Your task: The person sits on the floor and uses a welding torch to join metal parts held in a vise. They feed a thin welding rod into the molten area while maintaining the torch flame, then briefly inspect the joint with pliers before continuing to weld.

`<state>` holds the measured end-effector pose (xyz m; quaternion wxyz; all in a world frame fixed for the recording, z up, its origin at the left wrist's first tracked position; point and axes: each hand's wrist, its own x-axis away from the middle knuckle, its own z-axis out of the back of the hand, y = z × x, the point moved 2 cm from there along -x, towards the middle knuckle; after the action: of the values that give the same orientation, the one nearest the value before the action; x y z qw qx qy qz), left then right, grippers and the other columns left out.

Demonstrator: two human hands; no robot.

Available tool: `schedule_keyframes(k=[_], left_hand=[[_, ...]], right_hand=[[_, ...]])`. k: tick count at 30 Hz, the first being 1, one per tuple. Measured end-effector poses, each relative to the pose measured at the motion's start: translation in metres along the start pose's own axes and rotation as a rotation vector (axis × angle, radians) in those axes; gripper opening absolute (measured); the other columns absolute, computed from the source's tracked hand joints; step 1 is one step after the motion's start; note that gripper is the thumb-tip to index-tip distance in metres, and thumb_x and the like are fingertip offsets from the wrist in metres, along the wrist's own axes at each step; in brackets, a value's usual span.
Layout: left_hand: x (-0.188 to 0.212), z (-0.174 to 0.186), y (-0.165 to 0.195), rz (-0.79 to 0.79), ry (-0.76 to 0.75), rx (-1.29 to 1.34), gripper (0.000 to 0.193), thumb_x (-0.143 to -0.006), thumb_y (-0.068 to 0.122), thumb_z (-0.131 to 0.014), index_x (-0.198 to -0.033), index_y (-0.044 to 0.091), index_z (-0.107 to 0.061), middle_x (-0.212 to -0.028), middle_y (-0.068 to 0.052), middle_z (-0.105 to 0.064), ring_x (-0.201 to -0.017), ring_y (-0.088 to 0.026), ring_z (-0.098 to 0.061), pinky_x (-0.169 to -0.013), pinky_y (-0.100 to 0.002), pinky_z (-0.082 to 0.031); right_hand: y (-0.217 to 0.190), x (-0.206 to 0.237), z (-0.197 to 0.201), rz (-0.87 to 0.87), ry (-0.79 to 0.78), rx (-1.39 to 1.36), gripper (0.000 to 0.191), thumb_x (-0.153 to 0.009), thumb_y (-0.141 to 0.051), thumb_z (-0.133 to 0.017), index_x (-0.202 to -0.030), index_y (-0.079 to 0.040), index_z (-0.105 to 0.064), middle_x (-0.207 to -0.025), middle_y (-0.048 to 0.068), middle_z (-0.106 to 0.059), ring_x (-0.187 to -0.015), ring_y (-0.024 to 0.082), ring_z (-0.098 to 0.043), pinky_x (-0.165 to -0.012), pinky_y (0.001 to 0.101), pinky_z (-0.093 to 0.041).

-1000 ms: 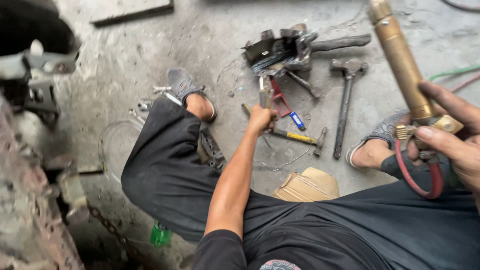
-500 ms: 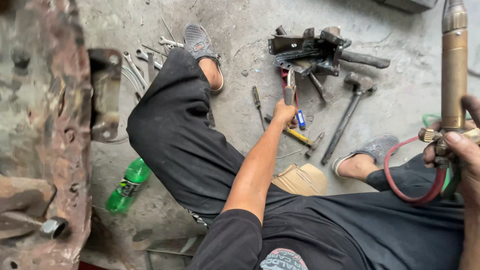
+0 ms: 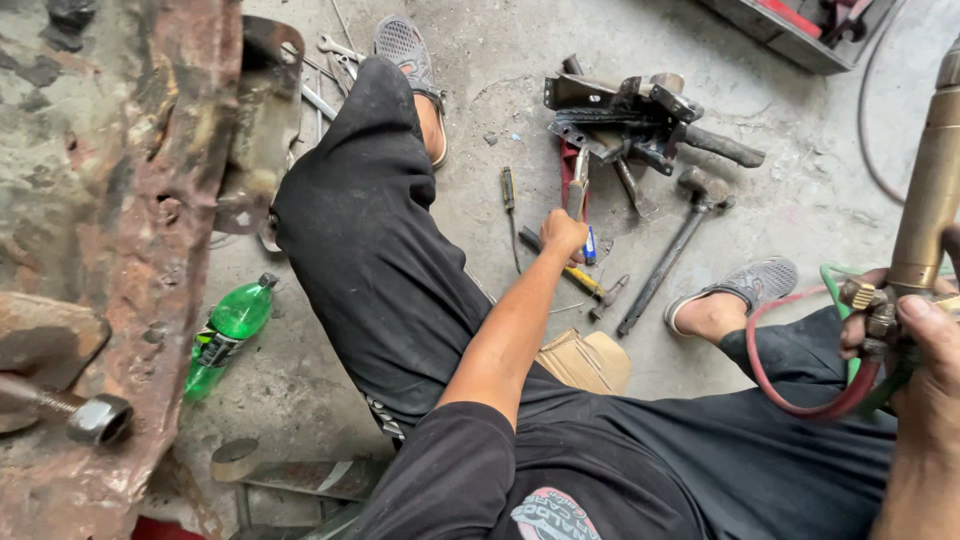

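Rusty brown metal body panel (image 3: 120,200) fills more of the left than half a second ago. Brass torch tube (image 3: 930,200) with red and green hoses, right edge, gripped by right hand (image 3: 925,350). Left hand (image 3: 563,235) closed on a small metal tool (image 3: 577,190) on the concrete floor (image 3: 800,200), as before. Green plastic bottle (image 3: 225,335) shifted rightward in view.

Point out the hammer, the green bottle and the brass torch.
hammer (image 3: 668,262), head view, middle of its handle
green bottle (image 3: 225,335), head view, its body
brass torch (image 3: 928,205), head view, its brass tube
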<state>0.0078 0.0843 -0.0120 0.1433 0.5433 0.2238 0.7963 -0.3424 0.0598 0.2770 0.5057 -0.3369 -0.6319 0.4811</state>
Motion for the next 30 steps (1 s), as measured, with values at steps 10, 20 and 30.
schedule_keyframes(k=[10,20,30], left_hand=[[0.018,-0.013,-0.012,0.139,-0.181,0.418,0.034,-0.079,-0.004,-0.055,-0.113,-0.002,-0.058,-0.085,-0.022,-0.065,-0.058,-0.038,-0.069,-0.044,-0.051,-0.059],[0.033,-0.08,-0.054,0.137,-0.61,0.186,0.009,-0.074,-0.004,-0.063,-0.081,-0.011,-0.064,-0.062,-0.021,-0.061,-0.044,-0.03,-0.059,-0.034,-0.042,-0.048],[0.049,-0.126,-0.062,0.168,-0.732,0.103,0.027,-0.084,0.017,-0.071,-0.09,-0.009,-0.066,-0.07,-0.018,-0.067,-0.046,-0.024,-0.063,-0.037,-0.04,-0.055]], right_hand=[[0.02,-0.013,-0.012,-0.026,0.017,-0.095,0.053,-0.107,-0.026,-0.06,-0.148,0.003,-0.042,-0.104,0.017,-0.063,-0.075,0.019,-0.064,-0.067,0.0311,-0.055],[0.06,0.02,0.037,-0.132,-0.003,-0.255,0.05,-0.101,-0.022,-0.066,-0.137,0.007,-0.049,-0.1,0.014,-0.061,-0.07,0.018,-0.062,-0.063,0.0315,-0.054],[0.078,0.032,0.034,-0.243,-0.017,-0.258,0.047,-0.095,-0.013,-0.065,-0.132,0.012,-0.051,-0.096,0.016,-0.059,-0.068,0.02,-0.062,-0.062,0.0317,-0.056]])
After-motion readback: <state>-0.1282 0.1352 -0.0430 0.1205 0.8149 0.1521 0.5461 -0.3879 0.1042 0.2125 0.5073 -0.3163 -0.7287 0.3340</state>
